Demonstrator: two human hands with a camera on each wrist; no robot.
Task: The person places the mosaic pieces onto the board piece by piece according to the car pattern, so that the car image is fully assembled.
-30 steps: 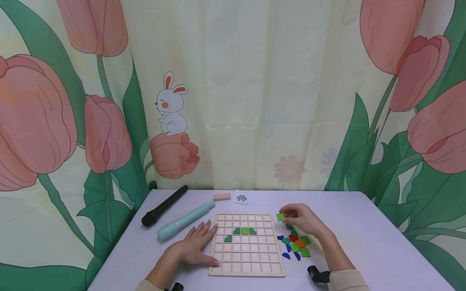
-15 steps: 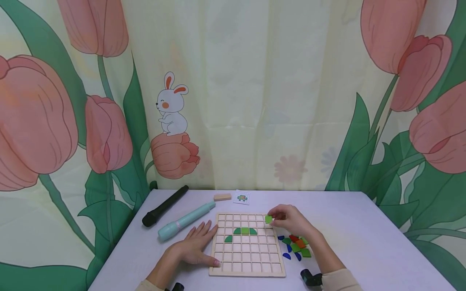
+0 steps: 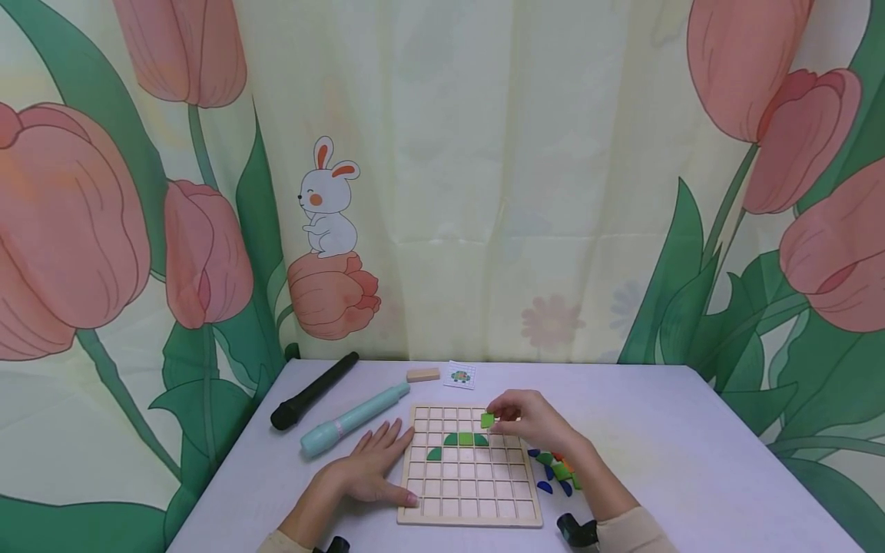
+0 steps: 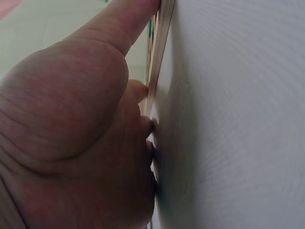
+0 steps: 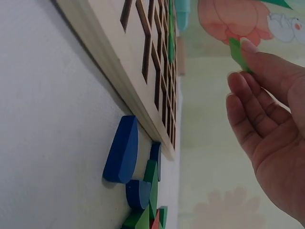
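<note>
1. Backdrop's a pale curtain (image 3: 449, 192) printed with big pink tulips and a white rabbit, and there's a whitish worktop (image 3: 691, 445) in front of it.
2. Gridded wooden board (image 3: 469, 489) is lying flat near the front. 4 pieces are on it: 1 bright green piece (image 3: 466, 439) with a dark green curved piece on either side, plus 1 more dark green piece (image 3: 434, 455) lower left.
3. Left hand (image 3: 362, 468) has its fingers spread wide, thumb on the board's lower left edge, index finger touching that same side higher up.
4. Right hand (image 3: 539, 421) has a green square tile (image 3: 487, 421) pinched between thumb and fingers, held up over the board's upper right part.
5. Bunch of loose pieces (image 3: 545, 487) just right of the board, partly hidden by the right forearm.
6. Over on the left, a black microphone-shaped thing (image 3: 314, 392) and a light teal tube (image 3: 353, 421). Behind the board, a small wooden block (image 3: 423, 375) and a picture card (image 3: 459, 375).
</note>
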